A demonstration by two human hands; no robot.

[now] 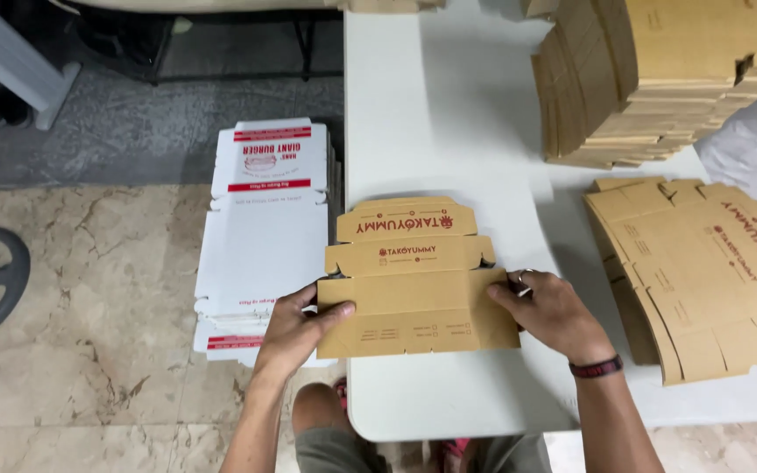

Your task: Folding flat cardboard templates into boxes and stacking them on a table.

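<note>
- Overhanging the bench's (449, 114) left edge, the brown carton blank (413, 276) has no support under its left end; it could tip toward the white stack (265, 236) beside the bench if the left hand (295, 328) lets go.
- Left grip: thumb on top, fingers beneath, pinching the lower left corner; squeezing too hard risks creasing the flap away from its score line.
- Right hand (554, 315): fingers curled on the blank's right edge, pressing down; uneven pressure between the hands could skew the fold.
- Brown piles (703, 280) lie near the right elbow, and a wide swing might knock them.
</note>
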